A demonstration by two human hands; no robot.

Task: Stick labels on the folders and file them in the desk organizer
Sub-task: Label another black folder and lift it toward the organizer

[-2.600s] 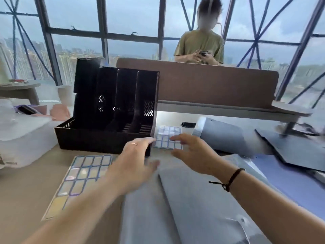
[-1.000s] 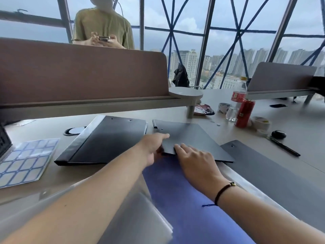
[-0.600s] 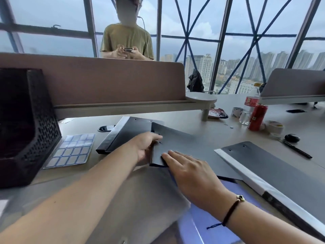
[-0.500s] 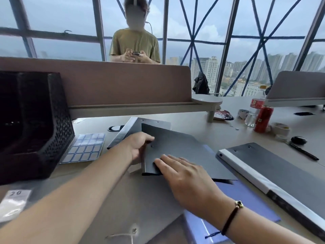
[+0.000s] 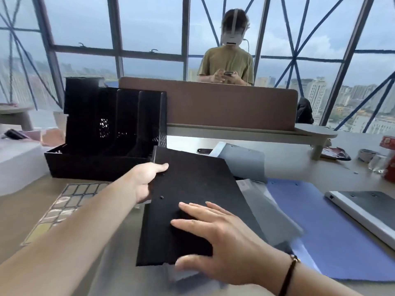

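Head view: black folder (image 5: pixel 192 201) gripped at its edge by left hand (image 5: pixel 145 180), pressed flat by right hand (image 5: pixel 222 236), near organizer (image 5: pixel 102 161); unlabelled filing risked if hurried.

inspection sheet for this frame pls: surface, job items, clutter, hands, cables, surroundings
Surface: beige desk, brown divider panel along its far edge.
Job's things: black folder in hand; black desk organizer far left, its slots too dark to check; label sheet flat at left; blue folder, grey folder and white-edged folder lying at right.
Clutter: red can, dark packet, phone-like item.
Hands: left hand grips the black folder's left edge; right hand rests flat on it.
Cables: nothing seen on the desk.
Surroundings: person behind the divider, windows, city skyline.
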